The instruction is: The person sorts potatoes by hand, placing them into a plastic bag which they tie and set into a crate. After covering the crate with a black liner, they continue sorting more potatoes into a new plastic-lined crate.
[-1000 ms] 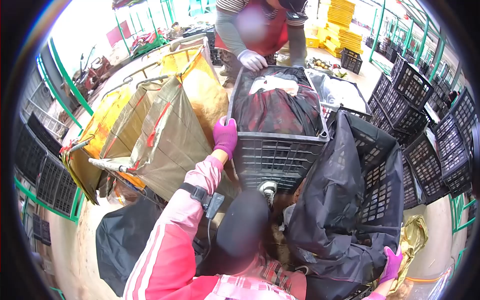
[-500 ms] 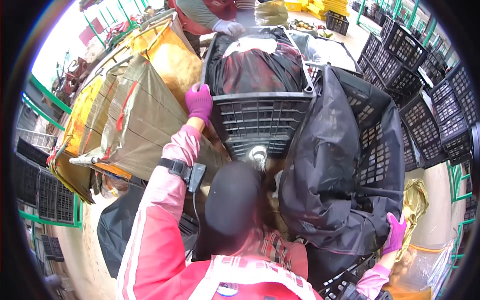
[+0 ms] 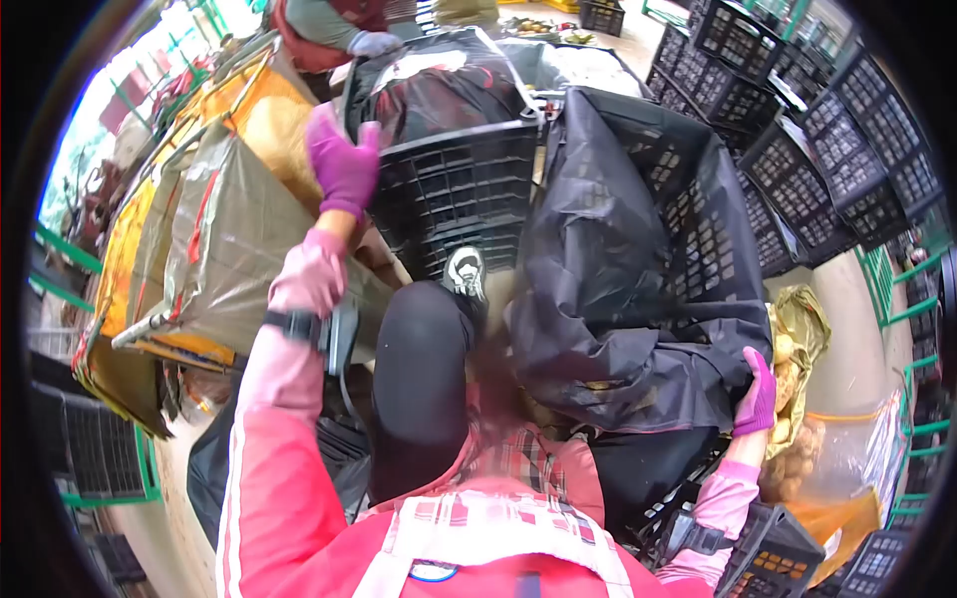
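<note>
My left hand, in a purple glove, is raised with thumb and fingers apart, just left of a black plastic crate. A dark liner bag bulges at the top of that crate. On the right, my gloved right hand grips the near right corner of a second black crate, which leans toward me. A black liner drapes over its side and near edge. Part of the right hand's grip is hidden by the liner.
Another person's gloved hand rests at the first crate's far end. Large woven sacks hang on a frame at left. Stacked black crates stand at right. Potatoes in a bag sit by my right arm. My shoe touches near the first crate.
My left hand has let go of the first crate's rim and opened beside it. My right hand stays at the lined crate's corner. The whole view has shifted, with both crates now further left and higher.
</note>
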Motion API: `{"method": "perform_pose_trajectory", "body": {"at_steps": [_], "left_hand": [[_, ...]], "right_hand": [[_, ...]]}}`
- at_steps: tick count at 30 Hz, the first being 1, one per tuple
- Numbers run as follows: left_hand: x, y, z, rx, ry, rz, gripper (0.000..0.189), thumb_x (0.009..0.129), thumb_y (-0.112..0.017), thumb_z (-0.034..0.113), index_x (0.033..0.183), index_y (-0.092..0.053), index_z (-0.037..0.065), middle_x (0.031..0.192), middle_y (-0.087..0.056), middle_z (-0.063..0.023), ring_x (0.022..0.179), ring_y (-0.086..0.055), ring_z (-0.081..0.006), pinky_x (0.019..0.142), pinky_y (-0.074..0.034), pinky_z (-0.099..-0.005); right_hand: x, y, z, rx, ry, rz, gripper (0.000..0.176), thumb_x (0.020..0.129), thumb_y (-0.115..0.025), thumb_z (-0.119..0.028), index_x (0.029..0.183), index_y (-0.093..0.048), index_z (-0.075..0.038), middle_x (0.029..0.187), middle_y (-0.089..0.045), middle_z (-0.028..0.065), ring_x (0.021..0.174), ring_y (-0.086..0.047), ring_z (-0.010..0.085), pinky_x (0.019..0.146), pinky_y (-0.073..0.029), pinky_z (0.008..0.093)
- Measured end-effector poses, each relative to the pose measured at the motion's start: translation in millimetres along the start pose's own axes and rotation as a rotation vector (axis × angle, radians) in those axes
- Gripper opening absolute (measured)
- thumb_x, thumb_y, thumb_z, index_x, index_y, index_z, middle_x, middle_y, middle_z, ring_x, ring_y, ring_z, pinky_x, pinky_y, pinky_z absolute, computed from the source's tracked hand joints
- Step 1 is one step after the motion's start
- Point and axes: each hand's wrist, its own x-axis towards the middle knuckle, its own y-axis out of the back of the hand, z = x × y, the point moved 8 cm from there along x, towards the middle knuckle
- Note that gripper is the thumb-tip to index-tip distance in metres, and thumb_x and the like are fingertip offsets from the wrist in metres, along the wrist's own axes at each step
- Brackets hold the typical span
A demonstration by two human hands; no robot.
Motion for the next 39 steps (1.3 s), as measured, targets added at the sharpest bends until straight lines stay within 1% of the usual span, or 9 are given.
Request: {"method": "perform_pose_trajectory", "body": {"at_steps": [1, 4, 7, 10, 14, 24, 30, 35, 39], "left_hand": [[-1, 17, 51, -0.033, -0.200, 0.054, 0.051, 0.081, -0.068, 0.042, 0.101, -0.059, -0.004, 0.094, -0.063, -0.0252, 0.085, -0.062, -0.0389, 0.078, -0.049, -0.0450], [-96, -58, 126, -0.355, 0.327, -1.038, 0.065, 0.085, -0.069, 0.048, 0.115, -0.058, -0.008, 0.098, -0.064, -0.0144, 0.092, -0.060, -0.0211, 0.082, -0.048, -0.0335], [-187, -70, 173, -0.731, 0.549, -1.142, 0.052, 0.081, -0.075, 0.043, 0.102, -0.059, -0.001, 0.085, -0.058, -0.0050, 0.079, -0.053, -0.0101, 0.069, -0.045, -0.0268], [-215, -85, 185, -1.079, 0.833, -1.004, 0.043, 0.078, -0.075, 0.024, 0.106, -0.058, -0.004, 0.084, -0.056, -0.0028, 0.076, -0.049, -0.0090, 0.068, -0.043, -0.0254], [-182, -84, 173, -0.986, 0.650, -0.942, 0.048, 0.070, -0.061, 0.001, 0.117, -0.058, -0.003, 0.085, -0.058, -0.0031, 0.075, -0.051, -0.0106, 0.068, -0.045, -0.0264], [-55, -35, 70, -1.004, 0.558, -0.788, 0.049, 0.073, -0.057, -0.001, 0.122, -0.058, -0.001, 0.097, -0.061, -0.0014, 0.080, -0.054, -0.0080, 0.072, -0.047, -0.0236], [-105, -12, 11, -0.896, 0.724, -0.653, 0.066, 0.073, -0.056, 0.000, 0.138, -0.047, -0.002, 0.109, -0.061, -0.0045, 0.092, -0.056, -0.0099, 0.084, -0.046, -0.0238], [-133, 2, -7, -0.624, 0.512, -0.588, 0.074, 0.072, -0.057, 0.000, 0.144, -0.041, -0.002, 0.122, -0.060, -0.0069, 0.110, -0.053, -0.0140, 0.099, -0.041, -0.0268], [-139, 4, -23, -0.658, 0.736, -0.556, 0.074, 0.072, -0.057, 0.001, 0.144, -0.041, -0.002, 0.121, -0.060, -0.0075, 0.107, -0.054, -0.0140, 0.098, -0.041, -0.0261]], "right_hand": [[-4, -6, -5, 0.030, 0.041, 0.001, 0.037, 0.084, -0.070, -0.028, 0.113, -0.067, -0.006, 0.108, -0.065, 0.0046, 0.097, -0.061, 0.0191, 0.087, -0.048, 0.0336], [-5, -7, -1, 0.114, -0.076, 0.072, 0.032, 0.083, -0.071, -0.024, 0.108, -0.069, -0.003, 0.105, -0.066, 0.0063, 0.098, -0.061, 0.0192, 0.091, -0.047, 0.0338], [-17, -22, -24, 0.156, -0.096, 0.138, 0.028, 0.084, -0.069, -0.021, 0.104, -0.072, -0.001, 0.105, -0.067, 0.0077, 0.100, -0.060, 0.0198, 0.094, -0.046, 0.0349], [-14, -25, -28, 0.151, -0.050, 0.086, 0.035, 0.081, -0.071, -0.023, 0.106, -0.068, 0.001, 0.108, -0.064, 0.0089, 0.101, -0.059, 0.0208, 0.091, -0.047, 0.0345], [-17, -43, -65, -0.059, 0.007, 0.120, 0.030, 0.087, -0.062, -0.024, 0.104, -0.069, -0.001, 0.111, -0.063, 0.0138, 0.105, -0.058, 0.0226, 0.094, -0.045, 0.0354], [20, -203, -172, 0.242, 0.134, -0.091, 0.032, 0.079, -0.073, -0.011, 0.107, -0.067, 0.004, 0.097, -0.066, 0.0053, 0.086, -0.061, 0.0140, 0.082, -0.048, 0.0274], [20, -249, -179, 0.191, 0.084, -0.175, 0.033, 0.078, -0.072, -0.013, 0.106, -0.066, 0.002, 0.095, -0.066, 0.0057, 0.085, -0.060, 0.0143, 0.081, -0.048, 0.0273], [16, -283, -155, 0.166, 0.034, -0.213, 0.027, 0.076, -0.072, -0.012, 0.099, -0.067, 0.002, 0.088, -0.065, 0.0044, 0.080, -0.059, 0.0146, 0.078, -0.047, 0.0275], [32, -310, -141, 0.122, 0.032, -0.292, 0.025, 0.076, -0.071, -0.012, 0.097, -0.068, 0.001, 0.088, -0.065, 0.0039, 0.080, -0.058, 0.0140, 0.080, -0.046, 0.0274]]}}
